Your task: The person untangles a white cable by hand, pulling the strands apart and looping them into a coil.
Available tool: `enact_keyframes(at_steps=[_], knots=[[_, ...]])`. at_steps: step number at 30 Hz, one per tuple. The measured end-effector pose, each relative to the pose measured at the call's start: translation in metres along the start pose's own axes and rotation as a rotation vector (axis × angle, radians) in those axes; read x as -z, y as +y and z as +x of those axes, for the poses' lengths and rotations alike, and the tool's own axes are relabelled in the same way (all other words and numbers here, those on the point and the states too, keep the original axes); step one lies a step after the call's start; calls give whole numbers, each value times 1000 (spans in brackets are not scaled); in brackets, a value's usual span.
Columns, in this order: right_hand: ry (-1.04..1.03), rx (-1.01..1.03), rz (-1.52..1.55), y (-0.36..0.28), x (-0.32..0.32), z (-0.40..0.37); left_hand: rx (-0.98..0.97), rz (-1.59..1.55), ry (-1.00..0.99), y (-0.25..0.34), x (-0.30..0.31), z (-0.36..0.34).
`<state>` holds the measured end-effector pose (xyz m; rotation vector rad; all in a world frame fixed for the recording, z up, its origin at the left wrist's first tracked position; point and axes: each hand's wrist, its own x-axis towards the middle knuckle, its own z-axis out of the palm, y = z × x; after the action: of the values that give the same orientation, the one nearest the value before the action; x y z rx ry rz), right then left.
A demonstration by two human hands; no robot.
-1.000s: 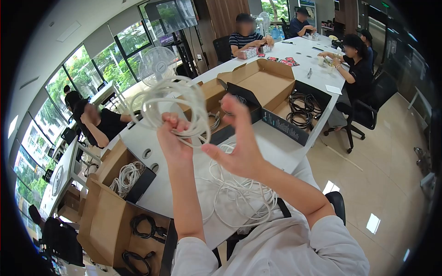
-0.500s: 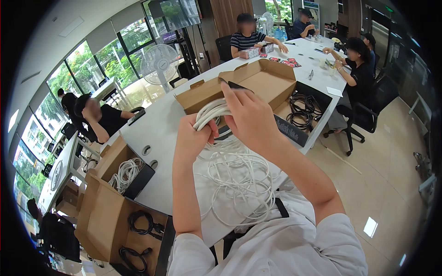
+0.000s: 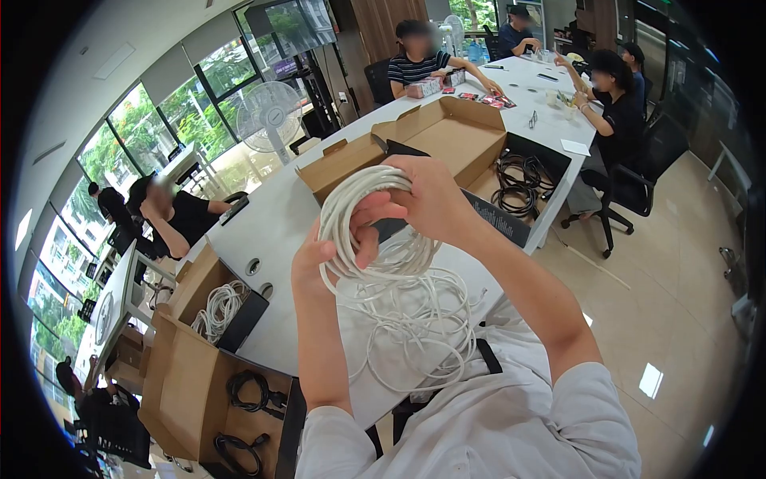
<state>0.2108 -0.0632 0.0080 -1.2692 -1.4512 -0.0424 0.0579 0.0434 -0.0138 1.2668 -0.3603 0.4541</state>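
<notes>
A coil of white cable (image 3: 351,209) is held up in front of me above the white table (image 3: 271,215). My left hand (image 3: 313,259) grips the coil's lower left side. My right hand (image 3: 423,199) is closed over the coil's upper right side, thumb inside the loop. More loose white cable (image 3: 419,319) trails from the coil and lies in loops on the table's near edge and on my lap.
An open cardboard box (image 3: 447,136) with black cables (image 3: 519,176) stands behind my hands. Boxes at lower left hold white cable (image 3: 219,307) and black cables (image 3: 251,391). A fan (image 3: 271,116) stands behind. Several people sit around the long table and at the left desk.
The coil went from raised high in my left hand, down to a flattened bundle, to a round loop held by both hands. My right hand closed onto it.
</notes>
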Motion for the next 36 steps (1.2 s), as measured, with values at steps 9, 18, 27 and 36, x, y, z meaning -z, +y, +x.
enact_keyframes(at_steps=[9, 18, 27, 36], knots=[[163, -19, -92, -7, 18, 6, -16, 108, 34, -6, 9, 4], [159, -143, -29, 14, 15, 12, -68, 116, 103, -18, 22, 1], [46, -292, 154, 17, 7, 18, -197, -136, 39, -26, -14, 8], [-84, -349, 126, 33, 0, 11, 39, 25, 181, -7, -10, 3]])
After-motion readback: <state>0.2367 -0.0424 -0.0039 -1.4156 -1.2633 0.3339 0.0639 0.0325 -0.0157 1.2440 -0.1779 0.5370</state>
